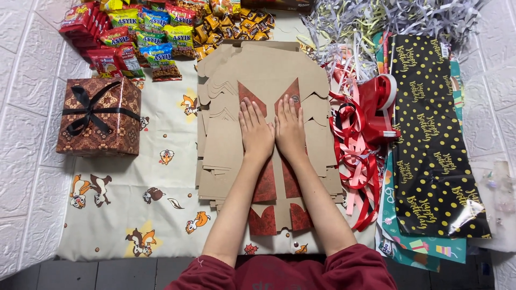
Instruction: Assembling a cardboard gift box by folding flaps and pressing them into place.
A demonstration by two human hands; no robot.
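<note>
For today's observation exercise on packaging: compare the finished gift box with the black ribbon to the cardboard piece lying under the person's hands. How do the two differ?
The gift box stands assembled as a closed cube; the cardboard piece lies flat and unfolded on a stack of blanks. The gift box is tied with a black ribbon bow; the cardboard piece has none. The gift box sits untouched at the left; the left hand and right hand press on the cardboard piece. Both show a red-brown patterned surface.

I'm looking down on a home gift-packing spot on the floor: a cartoon-print cloth (161, 182) spread out, flat cardboard boxes (263, 75) stacked on it, snack packets (145, 32) above, wrapping paper (435, 145) right of the boxes.
</note>
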